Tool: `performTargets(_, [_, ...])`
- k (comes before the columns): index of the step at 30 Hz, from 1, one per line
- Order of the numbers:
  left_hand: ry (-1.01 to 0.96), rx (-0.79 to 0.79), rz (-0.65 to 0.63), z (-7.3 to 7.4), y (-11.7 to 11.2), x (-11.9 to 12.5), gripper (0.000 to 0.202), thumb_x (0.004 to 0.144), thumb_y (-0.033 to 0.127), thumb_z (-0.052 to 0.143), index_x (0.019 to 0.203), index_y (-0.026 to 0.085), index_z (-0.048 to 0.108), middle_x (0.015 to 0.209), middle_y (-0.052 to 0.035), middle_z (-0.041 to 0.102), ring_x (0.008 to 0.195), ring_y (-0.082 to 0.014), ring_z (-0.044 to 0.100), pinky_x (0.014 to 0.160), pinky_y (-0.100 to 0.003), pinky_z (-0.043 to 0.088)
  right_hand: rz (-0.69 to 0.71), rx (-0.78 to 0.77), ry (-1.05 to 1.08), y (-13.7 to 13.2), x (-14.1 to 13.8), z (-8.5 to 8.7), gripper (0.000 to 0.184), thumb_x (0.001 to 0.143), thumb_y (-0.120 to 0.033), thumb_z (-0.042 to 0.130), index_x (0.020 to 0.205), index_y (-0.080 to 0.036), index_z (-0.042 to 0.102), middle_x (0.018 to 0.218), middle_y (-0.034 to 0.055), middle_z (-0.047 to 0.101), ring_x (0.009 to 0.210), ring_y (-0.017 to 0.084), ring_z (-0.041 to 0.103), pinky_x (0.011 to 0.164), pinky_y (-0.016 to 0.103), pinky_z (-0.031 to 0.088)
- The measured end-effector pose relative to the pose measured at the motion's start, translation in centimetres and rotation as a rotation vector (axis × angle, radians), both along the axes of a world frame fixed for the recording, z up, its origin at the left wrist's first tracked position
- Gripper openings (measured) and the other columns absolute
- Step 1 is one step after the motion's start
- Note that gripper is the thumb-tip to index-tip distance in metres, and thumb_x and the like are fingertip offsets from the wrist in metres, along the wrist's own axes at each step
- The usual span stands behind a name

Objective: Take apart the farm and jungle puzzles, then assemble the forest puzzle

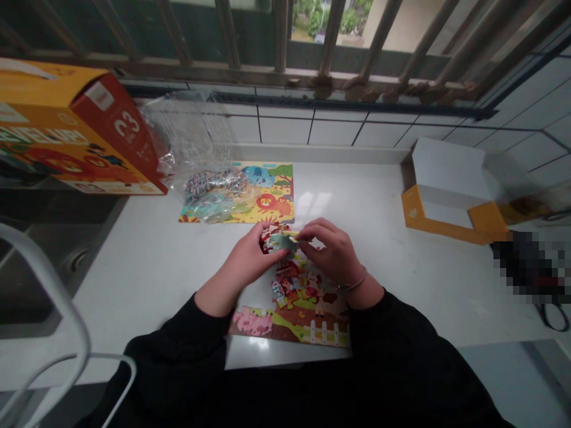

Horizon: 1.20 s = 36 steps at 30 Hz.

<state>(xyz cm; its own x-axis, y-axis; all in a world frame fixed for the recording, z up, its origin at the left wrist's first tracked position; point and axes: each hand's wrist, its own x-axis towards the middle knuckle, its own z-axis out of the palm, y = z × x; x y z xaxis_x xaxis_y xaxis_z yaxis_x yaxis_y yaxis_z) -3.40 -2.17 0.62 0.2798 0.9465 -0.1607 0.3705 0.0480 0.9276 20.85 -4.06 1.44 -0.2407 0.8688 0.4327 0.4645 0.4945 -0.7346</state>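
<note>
**Several loose puzzle pieces (277, 241) held above a part-joined puzzle (292, 326)**

Forearms converged from the near side. Left hand (250, 257): angled up and inward, thumb along the near side, closed around the loose puzzle pieces. Right hand (331, 246): knuckles raised, fingers bent, thumb and fingertips pinching a pale-edged piece (293, 236). Prints on the held pieces were hard to read; the right wrist and sleeve overlapped the puzzle's right side. On the tabletop (366, 199), the puzzle's near edge ran left to right, its fence upright to the wearer.
</note>
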Motion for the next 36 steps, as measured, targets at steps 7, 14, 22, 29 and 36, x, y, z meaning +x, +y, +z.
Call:
performTargets(7, [-0.466, -0.302, 0.048, -0.1, -0.3, 0.6, 0.064, 0.077, 0.037, 0.099, 0.130, 0.020, 0.068, 0.131, -0.0134, 0.083, 0.111, -0.0269, 0.081, 0.095, -0.039, 0.064, 0.092, 0.055, -0.037, 0.1, -0.1, -0.3, 0.013, 0.106, -0.034, 0.076, 0.116, -0.030, 0.083, 0.113, 0.0094, 0.077, 0.107, 0.027, 0.074, 0.096, 0.049, 0.065])
performTargets(14, [-0.485, -0.245, 0.012, 0.4, -0.4, 0.7, 0.059, 0.084, 0.043, 0.098, 0.132, 0.020, 0.072, 0.131, -0.0131, 0.083, 0.115, -0.0287, 0.081, 0.102, -0.041, 0.063, 0.128, 0.053, 0.015, -0.3, -0.3, 0.4, 0.011, 0.108, -0.034, 0.072, 0.109, -0.030, 0.083, 0.112, 0.0085, 0.076, 0.108, 0.026, 0.074, 0.099, 0.050, 0.066])
performTargets(22, [-0.368, -0.025, -0.047, 1.3, -0.5, 0.7, 0.063, 0.077, 0.038, 0.103, 0.128, 0.021, 0.071, 0.125, -0.0091, 0.082, 0.111, -0.0285, 0.080, 0.101, -0.045, 0.065, 0.120, -0.256, 0.284, 0.2, 0.7, -1.6, 0.067, 0.096, -0.045, 0.089, 0.155, -0.030, 0.061, 0.142, 0.0125, 0.074, 0.122, 0.029, 0.076, 0.103, 0.050, 0.068])
performTargets(29, [0.049, 0.220, -0.109, -0.1, -0.4, -0.2, 0.080, 0.080, 0.047, 0.101, 0.147, 0.026, 0.064, 0.140, -0.0132, 0.070, 0.115, -0.0317, 0.074, 0.094, -0.048, 0.064, 0.047, -0.158, -0.001, 0.3, 1.3, -1.6, 0.043, 0.089, -0.030, 0.089, 0.128, -0.026, 0.070, 0.117, 0.0082, 0.079, 0.103, 0.028, 0.077, 0.093, 0.048, 0.066])
performTargets(36, [0.299, 0.386, -0.374, 0.5, -0.8, -0.5, 0.111, 0.063, 0.048, 0.112, 0.156, 0.027, 0.056, 0.148, -0.0153, 0.065, 0.134, -0.0402, 0.064, 0.118, -0.061, 0.053, -0.078, -0.121, -0.155, 0.6, 1.7, -1.4, 0.036, 0.085, -0.020, 0.081, 0.117, -0.025, 0.065, 0.110, 0.0078, 0.073, 0.097, 0.026, 0.072, 0.088, 0.041, 0.061])
